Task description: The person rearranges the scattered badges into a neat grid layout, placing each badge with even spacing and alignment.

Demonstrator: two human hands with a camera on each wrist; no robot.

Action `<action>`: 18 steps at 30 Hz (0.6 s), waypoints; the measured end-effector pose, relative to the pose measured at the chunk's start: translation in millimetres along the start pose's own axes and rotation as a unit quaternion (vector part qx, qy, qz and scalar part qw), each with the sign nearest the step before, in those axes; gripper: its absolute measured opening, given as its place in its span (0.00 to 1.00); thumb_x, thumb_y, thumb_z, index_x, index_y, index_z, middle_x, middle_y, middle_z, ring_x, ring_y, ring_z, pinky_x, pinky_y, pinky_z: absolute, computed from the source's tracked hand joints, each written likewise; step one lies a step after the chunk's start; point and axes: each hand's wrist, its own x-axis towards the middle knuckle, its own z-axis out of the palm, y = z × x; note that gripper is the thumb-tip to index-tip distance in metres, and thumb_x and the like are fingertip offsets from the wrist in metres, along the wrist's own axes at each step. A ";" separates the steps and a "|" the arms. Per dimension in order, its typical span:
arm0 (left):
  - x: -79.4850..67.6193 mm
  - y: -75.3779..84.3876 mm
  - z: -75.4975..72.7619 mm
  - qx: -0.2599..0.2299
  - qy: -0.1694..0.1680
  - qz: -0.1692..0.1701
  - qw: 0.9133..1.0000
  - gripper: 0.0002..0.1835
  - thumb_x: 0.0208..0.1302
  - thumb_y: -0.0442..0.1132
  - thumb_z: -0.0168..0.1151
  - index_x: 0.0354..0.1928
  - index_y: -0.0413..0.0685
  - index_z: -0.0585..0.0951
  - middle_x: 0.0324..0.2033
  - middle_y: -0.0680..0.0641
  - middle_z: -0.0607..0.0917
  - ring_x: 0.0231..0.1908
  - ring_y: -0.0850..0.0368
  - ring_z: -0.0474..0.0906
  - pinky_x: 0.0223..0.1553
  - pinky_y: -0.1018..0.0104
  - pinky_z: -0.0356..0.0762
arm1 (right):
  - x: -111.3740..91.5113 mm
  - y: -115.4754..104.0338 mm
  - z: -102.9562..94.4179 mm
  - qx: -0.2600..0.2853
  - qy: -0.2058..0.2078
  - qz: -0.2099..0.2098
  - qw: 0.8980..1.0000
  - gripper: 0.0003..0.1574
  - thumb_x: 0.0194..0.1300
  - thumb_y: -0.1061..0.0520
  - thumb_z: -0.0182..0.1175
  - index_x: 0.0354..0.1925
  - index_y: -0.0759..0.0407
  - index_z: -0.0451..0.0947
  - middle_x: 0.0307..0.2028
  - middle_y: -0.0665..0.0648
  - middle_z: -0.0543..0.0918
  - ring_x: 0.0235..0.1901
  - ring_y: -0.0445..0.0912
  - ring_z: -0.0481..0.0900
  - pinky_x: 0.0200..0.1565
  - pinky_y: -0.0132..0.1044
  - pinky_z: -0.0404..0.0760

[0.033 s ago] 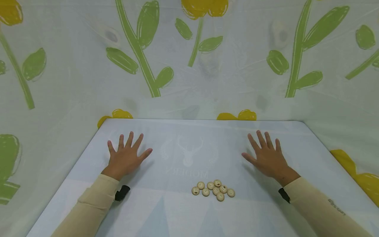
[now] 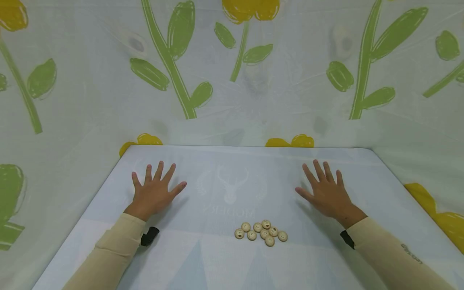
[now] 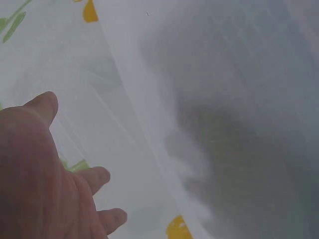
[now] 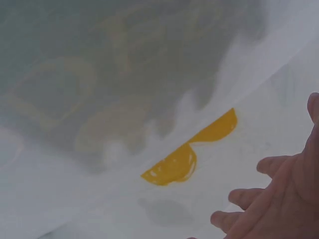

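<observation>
My left hand (image 2: 152,196) is held palm down above the left half of the table, fingers straight and spread, holding nothing. On the other side my right hand (image 2: 329,195) hovers the same way, its fingers fanned out. Several small round wooden discs (image 2: 264,233) with little faces on some of them lie in a loose cluster near the middle, between the two forearms and apart from both hands. The left wrist view shows the thumb side and fingers of the left hand (image 3: 45,184) beside its shadow; the right wrist view shows the right hand (image 4: 279,199) likewise.
A white cloth (image 2: 232,161) with a faint deer-head print and pale blue triangles covers the table. Behind and around it hangs a white curtain (image 2: 282,104) with green leaves and yellow flowers. Dark straps sit at both wrists, over beige sleeves (image 2: 108,249).
My right hand has shifted very slightly to the left. The left hand and the discs stay where they were.
</observation>
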 end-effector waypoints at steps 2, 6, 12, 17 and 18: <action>0.0 0.7 -0.1 0.001 0.001 0.001 1.000 0.49 0.66 0.77 0.36 0.80 0.53 0.50 0.78 0.33 0.44 0.75 0.23 0.34 0.64 0.23 0.19 | 0.1 -1.5 0.0 0.000 0.000 -0.004 1.000 0.54 0.71 0.25 0.42 0.80 0.54 0.43 0.79 0.69 0.40 0.77 0.70 0.36 0.68 0.74 0.33; -0.6 3.6 -0.3 0.003 0.002 0.005 1.000 0.49 0.67 0.76 0.37 0.79 0.53 0.51 0.78 0.33 0.45 0.75 0.23 0.34 0.64 0.23 0.19 | -1.1 -6.0 -0.3 0.006 0.001 -0.013 1.000 0.54 0.71 0.25 0.43 0.80 0.54 0.44 0.78 0.69 0.42 0.76 0.70 0.37 0.68 0.74 0.35; -0.9 8.6 2.5 0.003 0.001 0.016 1.000 0.50 0.65 0.79 0.35 0.79 0.54 0.51 0.78 0.34 0.45 0.75 0.25 0.34 0.64 0.24 0.18 | -1.9 -12.5 -0.9 0.011 0.005 -0.021 1.000 0.53 0.71 0.26 0.45 0.79 0.53 0.45 0.78 0.70 0.43 0.76 0.70 0.38 0.68 0.74 0.36; -0.9 15.8 3.6 -0.007 0.014 0.028 0.999 0.47 0.68 0.75 0.40 0.79 0.54 0.55 0.78 0.34 0.50 0.76 0.27 0.40 0.66 0.24 0.25 | -2.5 -18.1 -1.4 0.021 0.001 -0.024 0.999 0.52 0.72 0.28 0.46 0.79 0.53 0.47 0.78 0.70 0.45 0.76 0.70 0.40 0.69 0.73 0.39; -1.8 18.6 3.9 -0.008 0.023 0.037 0.999 0.44 0.69 0.72 0.43 0.78 0.53 0.58 0.77 0.35 0.54 0.75 0.29 0.45 0.68 0.24 0.31 | -3.2 -19.8 -1.8 0.029 0.002 -0.025 0.999 0.50 0.72 0.29 0.47 0.79 0.53 0.50 0.78 0.70 0.47 0.76 0.70 0.43 0.69 0.72 0.42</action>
